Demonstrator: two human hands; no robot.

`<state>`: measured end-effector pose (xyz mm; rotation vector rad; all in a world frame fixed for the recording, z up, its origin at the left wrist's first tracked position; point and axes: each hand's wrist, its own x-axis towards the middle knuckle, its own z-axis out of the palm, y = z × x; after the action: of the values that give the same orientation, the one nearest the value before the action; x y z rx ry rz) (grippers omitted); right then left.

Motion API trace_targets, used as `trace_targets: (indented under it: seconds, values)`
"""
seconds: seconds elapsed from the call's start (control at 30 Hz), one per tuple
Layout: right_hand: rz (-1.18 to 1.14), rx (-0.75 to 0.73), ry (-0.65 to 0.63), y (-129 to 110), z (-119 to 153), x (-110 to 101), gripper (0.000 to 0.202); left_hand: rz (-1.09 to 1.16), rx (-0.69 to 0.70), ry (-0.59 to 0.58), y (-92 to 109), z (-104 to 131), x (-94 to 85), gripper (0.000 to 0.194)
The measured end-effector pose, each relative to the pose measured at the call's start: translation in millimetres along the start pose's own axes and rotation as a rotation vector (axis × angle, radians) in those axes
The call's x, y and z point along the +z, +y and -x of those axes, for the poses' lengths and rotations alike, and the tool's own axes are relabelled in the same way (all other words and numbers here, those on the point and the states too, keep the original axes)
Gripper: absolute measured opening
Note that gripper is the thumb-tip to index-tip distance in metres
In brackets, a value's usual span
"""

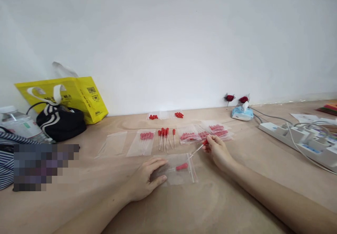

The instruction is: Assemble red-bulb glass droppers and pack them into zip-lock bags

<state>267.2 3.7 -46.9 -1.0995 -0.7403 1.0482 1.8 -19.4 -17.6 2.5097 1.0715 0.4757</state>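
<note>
A clear zip bag [173,178] lies flat on the table in front of me, with one red-bulbed dropper [181,166] inside it. My left hand [143,179] rests at the bag's left end, thumb and fingers spread apart on it. Pinched by its red bulb in my right hand [217,151] is another dropper [196,152], its clear tube pointing down-left at the bag's zip end. Loose droppers [163,139] lie in a group just beyond the bag. To their right, overlapping filled bags [188,136] hold more droppers.
Left of the loose droppers are a filled bag [142,144] and a flat clear bag [113,144]. A yellow tote [92,104], black pouch [63,123] and plastic bottle [23,125] stand left. Right are blue tissues [242,113] and a power strip [297,139] with cables.
</note>
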Motion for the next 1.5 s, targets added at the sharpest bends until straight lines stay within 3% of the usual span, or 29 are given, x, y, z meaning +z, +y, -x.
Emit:
trace_targets:
  seconds: [0.13,0.47,0.67,0.77,0.9,1.1,1.23,1.3,1.37,1.43,1.5]
  values:
    - [0.004,-0.001,-0.025,0.7,5.3,2.4,0.030,-0.029,-0.030,-0.008,-1.0,0.4,0.7,0.038]
    - [0.051,-0.094,0.095,-7.3,2.6,-8.0,0.026,0.006,-0.018,0.020,0.5,-0.7,0.5,0.037]
    - [-0.099,0.074,-0.033,-0.8,17.0,3.7,0.021,0.011,-0.051,0.007,-2.6,0.9,3.2,0.045]
    - [-0.110,0.156,-0.209,-2.8,29.2,9.0,0.024,0.022,-0.060,0.002,-1.8,0.9,3.4,0.047]
    - [0.126,0.138,-0.496,-2.8,35.6,12.5,0.031,0.032,-0.058,-0.011,0.1,-0.4,2.0,0.045]
    - [0.446,0.044,-0.581,11.0,33.2,21.5,0.025,0.030,-0.053,0.006,-1.6,-0.3,2.9,0.046]
    - [0.595,-0.025,-0.724,1.7,25.1,20.0,0.019,0.034,-0.044,0.009,0.0,0.3,2.1,0.044]
    - [0.708,0.003,-0.699,-12.4,12.1,19.9,0.017,0.030,-0.049,0.001,1.1,0.5,1.2,0.044]
    - [0.837,-0.132,-0.629,-26.6,-6.6,26.1,0.014,0.023,-0.055,-0.001,1.6,0.6,0.6,0.044]
    - [1.031,-0.249,-0.501,-34.8,-27.7,41.6,0.014,0.022,-0.040,-0.007,1.4,0.4,0.1,0.041]
    - [1.096,-0.267,-0.444,-33.5,-47.0,64.9,0.013,0.026,-0.010,-0.016,1.1,0.1,-0.4,0.033]
